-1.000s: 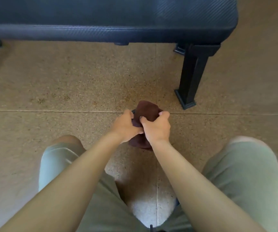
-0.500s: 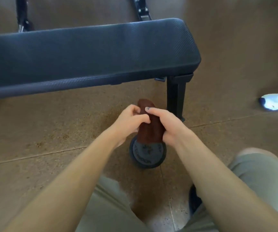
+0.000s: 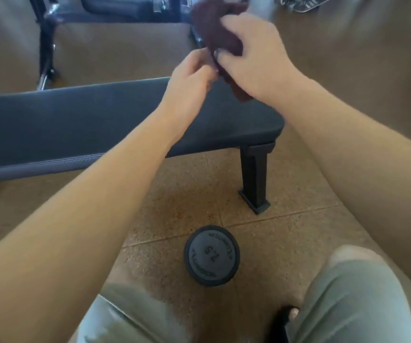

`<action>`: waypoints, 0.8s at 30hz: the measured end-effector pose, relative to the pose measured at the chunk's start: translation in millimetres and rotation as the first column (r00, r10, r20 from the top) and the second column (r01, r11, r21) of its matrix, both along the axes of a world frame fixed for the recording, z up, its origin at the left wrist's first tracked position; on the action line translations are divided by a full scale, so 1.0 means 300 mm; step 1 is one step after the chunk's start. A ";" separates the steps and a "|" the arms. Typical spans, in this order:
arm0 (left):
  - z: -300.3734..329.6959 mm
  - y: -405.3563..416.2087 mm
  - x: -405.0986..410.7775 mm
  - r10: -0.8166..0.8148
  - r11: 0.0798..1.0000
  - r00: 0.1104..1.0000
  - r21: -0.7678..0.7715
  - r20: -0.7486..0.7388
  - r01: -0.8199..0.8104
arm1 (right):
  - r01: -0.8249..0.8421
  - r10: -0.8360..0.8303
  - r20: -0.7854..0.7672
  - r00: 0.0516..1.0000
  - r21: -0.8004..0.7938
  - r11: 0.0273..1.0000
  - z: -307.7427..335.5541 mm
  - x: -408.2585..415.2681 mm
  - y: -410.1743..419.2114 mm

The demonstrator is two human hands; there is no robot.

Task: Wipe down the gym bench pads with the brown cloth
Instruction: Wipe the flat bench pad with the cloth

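Brown cloth (image 3: 220, 33), bunched, at 12 o'clock above bench pad (image 3: 75, 115), not touching it. R hand (image 3: 254, 58) grasps it; L hand (image 3: 191, 78) pinches lower edge. Step: readying cloth, prob. Next: lower onto pad, begin wiping.

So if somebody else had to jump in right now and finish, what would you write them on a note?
Right hand: grips the cloth, bunched up.
Left hand: fingers at the cloth's lower edge; its grip is blurred, so unclear.
Cloth: held up in the air above the right end of the bench pad, not touching it.
Weight: on the floor in front of the bench.
Done: cloth is in hand.
Left: lower the cloth and wipe the pad; I can't tell if any wiping has happened yet.
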State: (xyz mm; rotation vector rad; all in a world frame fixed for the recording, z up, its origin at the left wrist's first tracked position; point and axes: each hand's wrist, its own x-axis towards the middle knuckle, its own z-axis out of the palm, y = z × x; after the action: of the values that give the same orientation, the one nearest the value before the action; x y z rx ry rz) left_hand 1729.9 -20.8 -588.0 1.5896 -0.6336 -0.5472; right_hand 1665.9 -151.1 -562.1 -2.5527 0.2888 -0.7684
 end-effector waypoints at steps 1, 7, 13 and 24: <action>-0.049 -0.005 0.028 0.013 0.988 0.992 0.149 0.129 -0.033 | -0.066 0.055 -0.132 0.990 -0.084 0.994 -0.024 0.013 -0.023; -0.403 0.047 0.128 -0.251 0.560 0.838 0.779 0.485 -0.283 | -0.219 0.123 -0.646 0.753 -0.071 0.973 -0.347 -0.010 -0.094; -0.455 0.031 0.122 -0.195 0.545 0.831 0.762 0.520 -0.349 | -0.135 0.010 -0.534 0.845 -0.196 0.971 -0.473 0.129 -0.095; -0.453 0.042 0.213 -0.185 0.573 0.718 0.668 0.671 -0.476 | -0.135 -0.041 -0.554 0.831 -0.274 0.952 -0.542 0.262 -0.137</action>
State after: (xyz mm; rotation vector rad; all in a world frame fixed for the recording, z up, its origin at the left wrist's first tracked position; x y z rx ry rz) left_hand 1793.7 -8.2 -723.9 2.8016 -0.8222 -0.0279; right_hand 1744.4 -192.4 -724.7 -3.0255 0.3024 -0.0174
